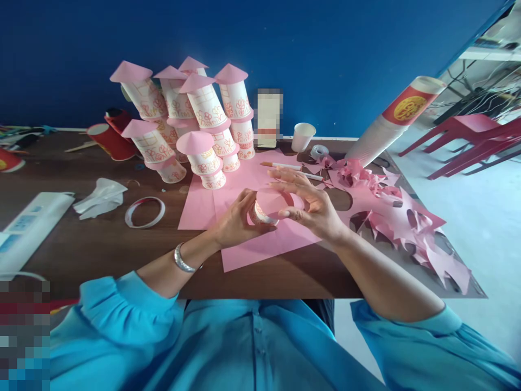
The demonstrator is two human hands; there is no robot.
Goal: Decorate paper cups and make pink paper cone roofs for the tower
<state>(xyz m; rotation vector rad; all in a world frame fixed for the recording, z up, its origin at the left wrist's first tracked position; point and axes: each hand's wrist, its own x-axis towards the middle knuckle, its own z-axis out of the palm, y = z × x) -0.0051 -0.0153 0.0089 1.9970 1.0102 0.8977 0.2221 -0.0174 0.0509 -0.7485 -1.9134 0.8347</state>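
Note:
My left hand [240, 220] is wrapped around a white paper cup [264, 214] with orange-red drawings, held over the pink paper sheet [203, 214]. On top of the cup lies a round pink paper disc [273, 202]. With fingers and thumb curved around that disc, my right hand [311, 206] grips its right side. Behind my hands stand several paper-cup towers [209, 108] with pink cone roofs and drawn flowers. Two white pens [280, 166] lie just beyond my right fingers.
A long stack of cups [382, 130] leans at the back right, near torn pink paper scraps [407, 212]. A single white cup [303, 137] and a small tape roll [319, 152] stand behind. To the left are a larger tape roll [145, 212], crumpled plastic [101, 198] and a power strip [36, 228].

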